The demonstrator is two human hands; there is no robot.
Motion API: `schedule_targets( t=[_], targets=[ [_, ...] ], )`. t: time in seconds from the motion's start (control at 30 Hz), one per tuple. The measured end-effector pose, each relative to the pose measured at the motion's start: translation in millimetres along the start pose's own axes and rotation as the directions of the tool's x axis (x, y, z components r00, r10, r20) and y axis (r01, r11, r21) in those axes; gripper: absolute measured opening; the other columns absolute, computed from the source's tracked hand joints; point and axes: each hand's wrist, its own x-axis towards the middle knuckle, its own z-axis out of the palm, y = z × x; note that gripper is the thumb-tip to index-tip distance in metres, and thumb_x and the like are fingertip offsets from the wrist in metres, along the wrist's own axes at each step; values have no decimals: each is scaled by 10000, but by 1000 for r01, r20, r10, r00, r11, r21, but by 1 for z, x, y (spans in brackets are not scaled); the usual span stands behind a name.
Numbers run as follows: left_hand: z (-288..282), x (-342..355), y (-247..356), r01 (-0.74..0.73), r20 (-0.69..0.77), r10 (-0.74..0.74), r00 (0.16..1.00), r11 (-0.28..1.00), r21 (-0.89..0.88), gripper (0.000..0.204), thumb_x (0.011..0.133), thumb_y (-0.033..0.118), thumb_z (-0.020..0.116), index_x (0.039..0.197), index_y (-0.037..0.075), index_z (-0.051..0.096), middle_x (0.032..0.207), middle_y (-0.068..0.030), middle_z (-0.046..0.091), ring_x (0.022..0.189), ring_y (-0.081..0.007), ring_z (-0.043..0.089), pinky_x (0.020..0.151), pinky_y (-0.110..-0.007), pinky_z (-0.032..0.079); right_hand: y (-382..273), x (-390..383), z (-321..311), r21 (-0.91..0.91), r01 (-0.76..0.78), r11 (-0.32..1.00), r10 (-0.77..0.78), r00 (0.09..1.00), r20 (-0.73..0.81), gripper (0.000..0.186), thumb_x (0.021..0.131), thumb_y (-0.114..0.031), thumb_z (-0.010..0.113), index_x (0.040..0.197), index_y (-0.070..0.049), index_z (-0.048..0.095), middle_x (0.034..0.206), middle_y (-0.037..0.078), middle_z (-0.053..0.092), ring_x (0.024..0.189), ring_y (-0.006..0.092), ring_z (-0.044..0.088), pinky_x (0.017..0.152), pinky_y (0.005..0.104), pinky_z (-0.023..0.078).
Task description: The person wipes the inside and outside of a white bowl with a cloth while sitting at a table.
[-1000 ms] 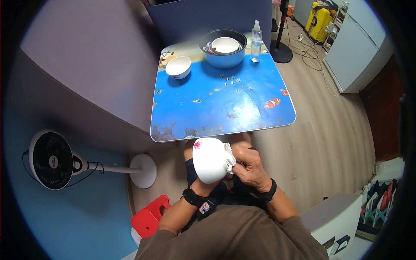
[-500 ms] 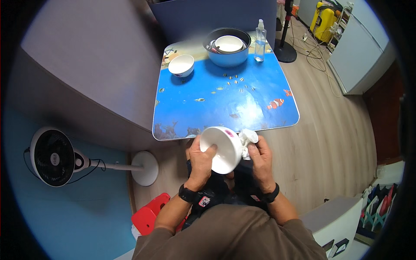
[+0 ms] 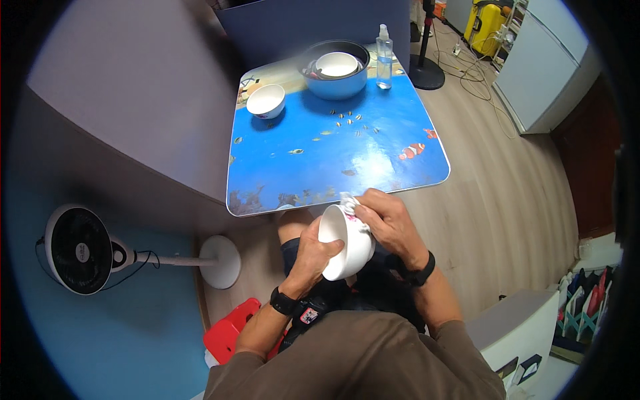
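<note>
A white bowl (image 3: 354, 252) with a pink flower mark is tilted on its side over my lap, just short of the table's near edge. My left hand (image 3: 313, 255) grips it, thumb inside the bowl and fingers behind the wall. Pinched in my right hand (image 3: 388, 220) is a crumpled white cloth (image 3: 349, 203), pressed to the outside of the bowl near its upper rim. On the blue sea-print table (image 3: 313, 170), a second white bowl (image 3: 266, 102) stands upright at the far left. Further back, a blue pot (image 3: 335, 87) with a dark rim holds another white bowl (image 3: 336, 65) and items I cannot make out.
A clear spray bottle (image 3: 384, 59) stands right of the pot. To the left are a fan (image 3: 81, 250) and a red stool (image 3: 230, 331). A partition (image 3: 133, 87) borders the table's left side. Cables (image 3: 470, 77) lie on the floor near a white cabinet (image 3: 540, 73).
My right hand has moved up and over with the cloth, from beside the bowl to its upper outer wall. The bowl has turned more onto its side, and the view has shifted slightly.
</note>
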Motion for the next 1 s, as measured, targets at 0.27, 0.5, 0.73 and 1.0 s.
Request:
schedule_targets(
  t=[0.27, 0.5, 0.73, 1.0],
  targets=[
    [-2, 0, -9, 160, 130, -156, 979, 987, -25, 394, 782, -96, 576, 1164, -4, 600, 1023, -56, 658, 923, -155, 645, 852, -306, 519, 20, 5, 13, 179, -199, 964, 194, 980, 44, 213, 903, -146, 570, 875, 50, 647, 726, 135, 571, 660, 207, 560, 645, 315, 458],
    [-20, 14, -28, 306, 222, -244, 944, 899, -312, 340, 849, 50, 713, 1172, 21, 611, 1036, -61, 677, 875, -148, 668, 745, -293, 563, 2, -44, 32, -202, 226, 953, -270, 935, -230, 232, 831, -64, 643, 1046, -1, 699, 868, 156, 590, 739, 282, 598, 653, 364, 487],
    [2, -6, -33, 138, 235, -147, 961, 989, 54, 296, 863, 84, 695, 1143, 18, 626, 1027, -27, 675, 909, -94, 624, 785, -252, 503, 22, -20, 6, 33, 12, 999, -12, 1000, 1, 143, 865, -68, 573, 805, 44, 640, 768, 127, 586, 695, 235, 571, 641, 345, 456],
    [-10, -6, -40, 481, 432, -373, 821, 860, -171, 233, 882, 81, 644, 1100, -1, 651, 978, -16, 670, 841, -77, 613, 710, -224, 495, 40, -33, 35, 795, -249, 553, 259, 959, 120, 305, 945, -167, 467, 808, 72, 598, 818, 111, 627, 725, 157, 571, 681, 284, 451]
  ],
)
